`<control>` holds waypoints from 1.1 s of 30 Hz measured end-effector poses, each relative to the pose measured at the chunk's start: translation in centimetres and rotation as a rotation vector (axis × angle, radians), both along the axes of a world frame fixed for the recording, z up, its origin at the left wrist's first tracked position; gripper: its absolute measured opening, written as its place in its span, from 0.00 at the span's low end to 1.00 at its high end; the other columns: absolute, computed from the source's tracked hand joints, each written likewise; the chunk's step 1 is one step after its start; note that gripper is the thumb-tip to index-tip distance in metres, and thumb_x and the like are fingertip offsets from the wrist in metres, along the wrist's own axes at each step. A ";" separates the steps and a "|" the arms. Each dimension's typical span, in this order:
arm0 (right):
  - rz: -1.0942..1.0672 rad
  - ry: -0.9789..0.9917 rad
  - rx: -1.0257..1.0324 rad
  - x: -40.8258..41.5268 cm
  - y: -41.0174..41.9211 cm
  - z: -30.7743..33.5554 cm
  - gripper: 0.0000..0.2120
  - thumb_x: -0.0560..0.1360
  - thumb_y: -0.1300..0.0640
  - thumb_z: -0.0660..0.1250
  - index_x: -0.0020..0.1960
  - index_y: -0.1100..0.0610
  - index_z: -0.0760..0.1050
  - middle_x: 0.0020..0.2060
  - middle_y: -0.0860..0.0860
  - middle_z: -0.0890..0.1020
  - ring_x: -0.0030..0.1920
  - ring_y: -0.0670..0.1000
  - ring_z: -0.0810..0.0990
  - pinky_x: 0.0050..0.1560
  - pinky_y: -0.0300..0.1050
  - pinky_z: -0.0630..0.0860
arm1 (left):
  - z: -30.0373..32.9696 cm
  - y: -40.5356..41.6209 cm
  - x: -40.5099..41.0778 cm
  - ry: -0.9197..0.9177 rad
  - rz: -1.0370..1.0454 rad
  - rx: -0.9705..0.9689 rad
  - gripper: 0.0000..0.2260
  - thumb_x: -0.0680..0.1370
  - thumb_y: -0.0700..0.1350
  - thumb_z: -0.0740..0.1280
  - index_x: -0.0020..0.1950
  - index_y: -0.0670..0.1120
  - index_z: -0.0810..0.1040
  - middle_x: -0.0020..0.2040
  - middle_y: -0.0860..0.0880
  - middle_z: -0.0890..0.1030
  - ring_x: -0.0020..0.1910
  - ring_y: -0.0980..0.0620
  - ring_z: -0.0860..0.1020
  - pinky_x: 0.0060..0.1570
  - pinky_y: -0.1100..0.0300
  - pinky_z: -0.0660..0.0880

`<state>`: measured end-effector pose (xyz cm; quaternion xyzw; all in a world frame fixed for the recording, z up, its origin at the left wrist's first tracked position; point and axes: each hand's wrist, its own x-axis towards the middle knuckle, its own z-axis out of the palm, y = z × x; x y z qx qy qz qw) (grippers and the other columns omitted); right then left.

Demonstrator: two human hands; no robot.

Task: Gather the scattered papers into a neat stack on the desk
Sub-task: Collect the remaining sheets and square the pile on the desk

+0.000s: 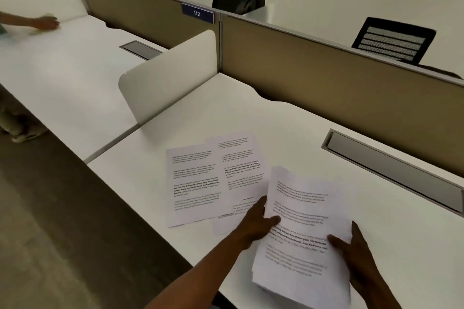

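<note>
1. Head view: the person is holding a bundle of printed sheets [301,233] just above the desk [376,195]. The left hand [256,226] is closing on the bundle's left edge with the thumb lying on top; the right hand [356,253] is pinching its right edge.
2. Just left of the bundle, several loose sheets [200,183] are lying flat and overlapping on the desk, one partly tucked under the others.
3. The bundle's edges are fanning unevenly, so it is not squared yet.
4. Judging by the look, paper this light and limp is going to sag and slide; supporting it at both long edges suits it, and the flat sheets likely want a corner lifted first.
5. Well left of the bundle, another person's hand [46,23] is resting on the neighbouring desk.
</note>
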<state>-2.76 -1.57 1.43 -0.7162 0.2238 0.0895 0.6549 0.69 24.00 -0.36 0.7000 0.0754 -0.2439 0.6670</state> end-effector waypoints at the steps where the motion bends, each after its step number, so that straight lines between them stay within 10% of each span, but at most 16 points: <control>1: 0.007 -0.015 0.019 0.4 0.5 0.6 0.27 0.74 0.65 0.72 0.68 0.45 0.70 0.63 0.52 0.79 0.56 0.54 0.81 0.53 0.50 0.79 | 0.2 1.0 0.0 -0.017 0.041 0.005 0.27 0.78 0.49 0.70 0.75 0.55 0.66 0.70 0.51 0.76 0.66 0.51 0.76 0.67 0.50 0.75; 9: 0.295 -0.123 0.146 5.6 8.4 4.7 0.31 0.70 0.59 0.76 0.69 0.43 0.71 0.59 0.49 0.84 0.55 0.56 0.85 0.50 0.54 0.84 | 1.6 12.3 0.2 0.156 0.322 -0.209 0.15 0.79 0.50 0.70 0.65 0.50 0.77 0.56 0.44 0.85 0.53 0.42 0.85 0.55 0.48 0.82; 26: 0.412 0.077 0.118 15.3 28.0 0.4 0.29 0.72 0.72 0.68 0.69 0.54 0.69 0.66 0.59 0.77 0.61 0.60 0.79 0.61 0.61 0.78 | -2.9 24.1 3.0 0.177 0.629 0.371 0.24 0.76 0.49 0.73 0.69 0.44 0.74 0.65 0.43 0.79 0.60 0.45 0.79 0.61 0.53 0.77; 33: 0.630 -0.114 0.180 14.6 32.7 6.9 0.26 0.69 0.62 0.71 0.63 0.42 0.73 0.60 0.49 0.82 0.58 0.54 0.83 0.57 0.59 0.82 | -1.4 24.2 3.0 0.193 0.726 -0.026 0.21 0.77 0.67 0.60 0.55 0.53 0.80 0.56 0.46 0.83 0.55 0.47 0.80 0.50 0.53 0.79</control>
